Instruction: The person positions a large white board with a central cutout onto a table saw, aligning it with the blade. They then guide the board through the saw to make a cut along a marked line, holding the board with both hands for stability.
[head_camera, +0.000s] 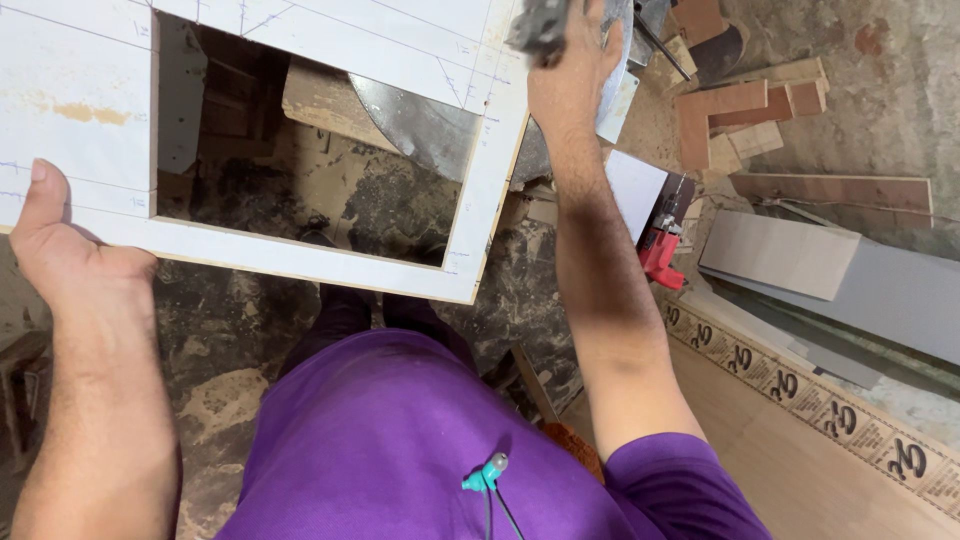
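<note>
I look down at a white laminated board (300, 255) with a large rectangular hole cut through its middle and pencil lines on its face. My left hand (60, 245) grips the board's near left edge, thumb lying on top. My right hand (572, 70) reaches up past the board's right edge and is closed on a dark grey power tool (540, 25) at the top of the view. Only part of that tool shows. Through the hole I see dusty floor and a round metal plate (420, 125).
A red power tool (662, 250) lies on the floor right of my arm. Wood offcuts (745, 110) and grey boards (830, 270) are piled at right. A patterned strip (800, 390) runs along a wooden panel at lower right. My purple shirt (400, 450) fills the bottom.
</note>
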